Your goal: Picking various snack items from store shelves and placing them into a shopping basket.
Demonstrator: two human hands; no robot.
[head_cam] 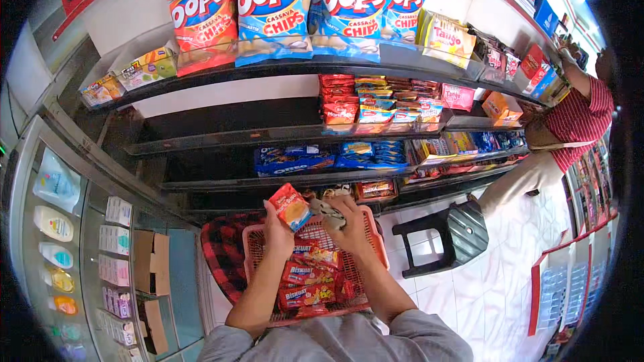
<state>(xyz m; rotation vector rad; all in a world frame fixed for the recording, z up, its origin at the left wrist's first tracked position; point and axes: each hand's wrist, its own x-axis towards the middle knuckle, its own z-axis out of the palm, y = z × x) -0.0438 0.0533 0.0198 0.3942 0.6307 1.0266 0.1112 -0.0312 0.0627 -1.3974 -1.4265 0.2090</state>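
My left hand [279,234] holds a red and blue biscuit packet [290,207] upright, its printed front facing me. Close beside it, my right hand [348,221] is closed around a crumpled grey and white cloth [327,213]. Both hands are over a red plastic basket [380,241]. Several red biscuit packs [307,274] lie inside the basket, under and between my forearms. Part of the basket is hidden by my arms and grey clothing.
Black shelves [226,179] with snack packs stand ahead. A black plastic stool [455,239] is on the tiled floor at right. Further right, a person in a red striped shirt [578,120] reaches to the shelves. A glass display case [90,241] stands at left.
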